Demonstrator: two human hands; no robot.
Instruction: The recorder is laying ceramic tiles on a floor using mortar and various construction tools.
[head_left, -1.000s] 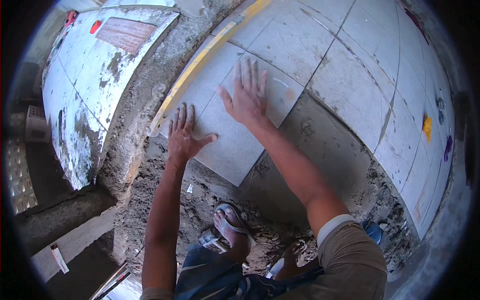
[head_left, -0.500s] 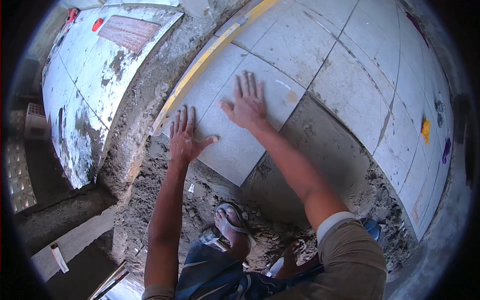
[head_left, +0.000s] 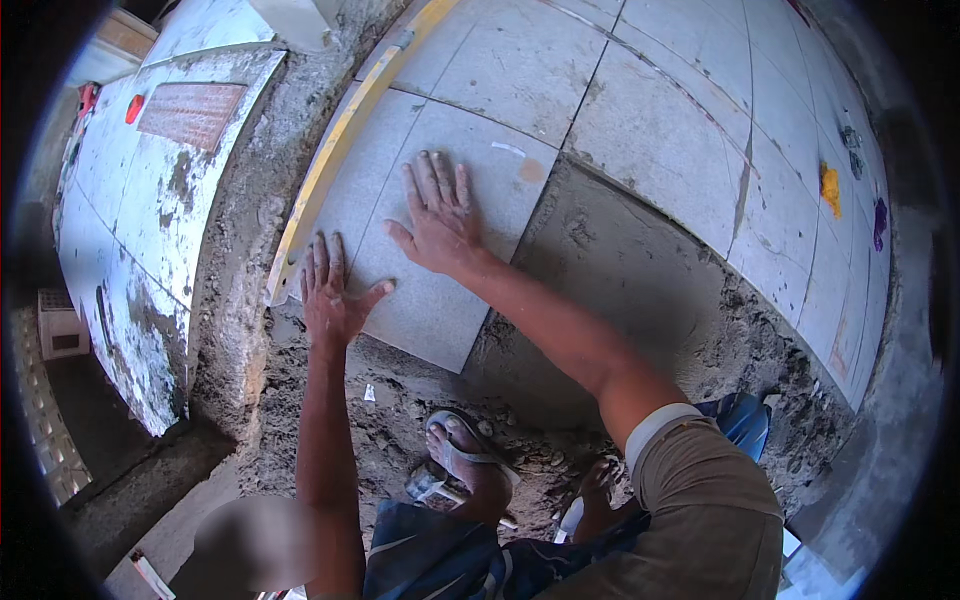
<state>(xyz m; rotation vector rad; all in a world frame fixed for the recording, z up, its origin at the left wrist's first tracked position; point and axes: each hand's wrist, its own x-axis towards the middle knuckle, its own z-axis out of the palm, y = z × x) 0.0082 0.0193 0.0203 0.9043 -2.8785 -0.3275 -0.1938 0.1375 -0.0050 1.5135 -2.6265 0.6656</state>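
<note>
My right hand (head_left: 437,220) presses flat on a large light grey floor tile (head_left: 440,315), fingers spread and pointing away from me. To its left, my left hand (head_left: 333,300) lies open at the near end of a narrower tile strip (head_left: 362,170), its thumb reaching over onto the large tile. Neither hand holds anything. A yellow spirit level (head_left: 335,150) runs along the strip's left edge, its near end just beside my left fingers. Right of the large tile is a bed of smoothed wet mortar (head_left: 615,270).
Laid tiles (head_left: 660,140) extend far and right, with a yellow scrap (head_left: 830,190) on them. A rough mortar strip (head_left: 240,190) separates another tiled surface (head_left: 130,220) at left, bearing a reddish textured tile (head_left: 192,112). A metal tool (head_left: 428,484) lies by my sandalled foot (head_left: 462,450).
The scene has shifted left in view as my head moved. Both hands stay flat on the tiles; the right has slid slightly nearer to me. The spirit level has not visibly moved against the tiles.
</note>
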